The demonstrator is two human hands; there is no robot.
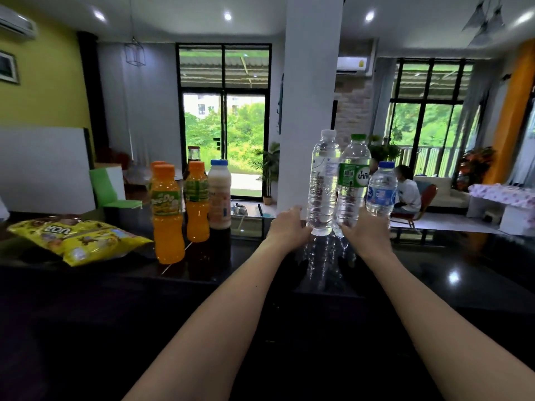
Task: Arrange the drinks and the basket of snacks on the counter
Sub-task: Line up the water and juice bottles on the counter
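Standing upright on the dark counter (86, 285) are three water bottles (351, 183) at right, the left hand (289, 225) and right hand (364, 230) cupping their bases; three orange drinks (167, 215), one milky bottle (219, 195) and one yellow snack bag (81, 238) sit left.

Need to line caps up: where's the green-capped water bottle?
Right of centre on the counter, the green-capped water bottle stands between two other water bottles, before the white pillar.

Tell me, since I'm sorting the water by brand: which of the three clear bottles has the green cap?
The middle water bottle, with a green label; the taller one on its left is white-capped, the shorter one blue-capped.
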